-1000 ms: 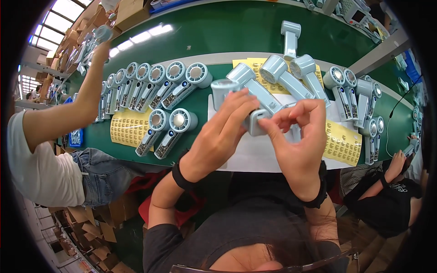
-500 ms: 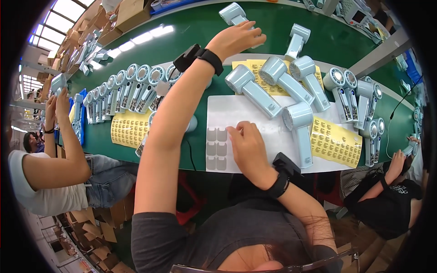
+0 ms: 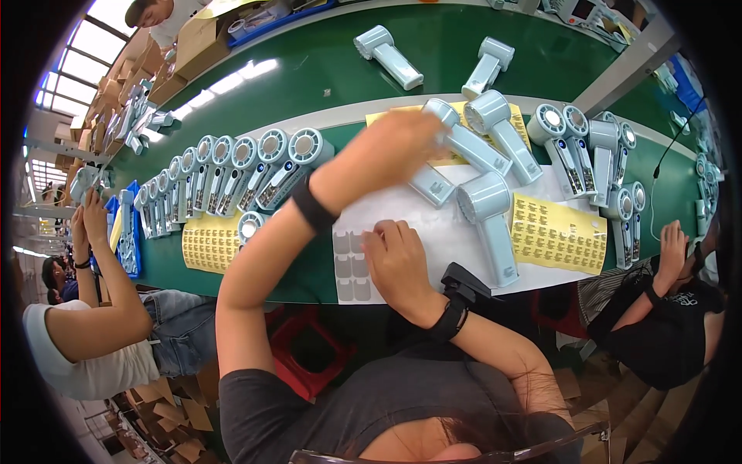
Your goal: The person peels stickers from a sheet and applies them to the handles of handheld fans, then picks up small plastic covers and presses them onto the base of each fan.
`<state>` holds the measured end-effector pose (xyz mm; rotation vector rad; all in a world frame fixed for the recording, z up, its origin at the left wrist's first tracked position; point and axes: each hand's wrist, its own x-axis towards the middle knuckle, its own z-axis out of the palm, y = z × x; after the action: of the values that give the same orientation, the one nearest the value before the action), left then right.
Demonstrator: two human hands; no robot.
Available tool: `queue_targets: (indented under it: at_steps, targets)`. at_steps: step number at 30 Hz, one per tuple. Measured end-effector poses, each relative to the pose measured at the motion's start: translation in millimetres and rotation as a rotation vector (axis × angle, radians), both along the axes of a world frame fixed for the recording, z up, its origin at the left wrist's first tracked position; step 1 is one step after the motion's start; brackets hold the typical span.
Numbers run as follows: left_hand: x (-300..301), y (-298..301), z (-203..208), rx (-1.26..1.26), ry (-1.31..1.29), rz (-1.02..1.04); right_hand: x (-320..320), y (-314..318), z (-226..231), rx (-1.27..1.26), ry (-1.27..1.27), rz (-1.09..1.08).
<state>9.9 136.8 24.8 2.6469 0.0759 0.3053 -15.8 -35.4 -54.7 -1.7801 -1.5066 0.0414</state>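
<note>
My left hand (image 3: 393, 151) is smeared by motion above the handheld fans in front of me, its fingers too blurred to read. Partly hidden beneath it lies a light-blue handheld fan (image 3: 433, 186); others, such as this fan (image 3: 506, 135), lie just beyond. My right hand (image 3: 399, 267) rests on the white backing sheet (image 3: 440, 251), fingers curled and pressed together. Its fingertips are beside rounded grey stickers (image 3: 344, 267); anything pinched in them is hidden. Another fan (image 3: 495, 232) lies to the right of this hand.
A row of upright fans (image 3: 224, 174) stands at left, more fans (image 3: 564, 147) at right. Yellow label sheets (image 3: 560, 236) lie among them. Two fans, including this one (image 3: 394, 62), lie on the far green table (image 3: 309, 77). Co-workers sit on both sides.
My left hand has let go of the far fan and come back toward me, over the nearer fans. My right hand stays by the grey stickers. The whole view has shifted slightly.
</note>
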Motion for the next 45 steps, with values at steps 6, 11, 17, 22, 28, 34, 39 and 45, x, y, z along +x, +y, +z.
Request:
queue_targets:
  at_steps: [6,11,17,22,28,34,39,45]
  targets:
    - [-29.8,-24.5,-17.4,0.204,-0.034,-0.198,-12.1,9.6,0.5,0.047,-0.007,-0.038]
    - [-45.3,-15.5,-4.0,0.185,-0.176,-0.063,-8.7,10.7,2.3,-0.008,0.057,-0.010]
    - [-86.9,-34.0,27.4,-0.070,-0.401,0.389,-5.7,8.9,3.5,0.070,0.308,-0.029]
    - [-109.7,-56.5,21.3,-0.227,-0.691,0.566,-8.4,10.8,9.8,0.003,0.259,-0.005]
    - [-122.2,-68.3,6.1,-0.177,-0.711,0.536,24.3,-9.0,58.7,-0.047,1.018,0.107]
    - [-111.7,-77.5,7.3,-0.140,-0.651,0.364,69.3,-29.1,123.2,0.026,1.114,0.218]
    - [-102.3,-86.2,6.9,-0.166,-0.614,0.286,74.4,-21.8,138.8,-0.014,0.990,0.234]
    - [-98.5,-89.3,10.6,-0.144,-0.590,0.284,76.3,-22.8,140.0,-0.062,0.953,0.182]
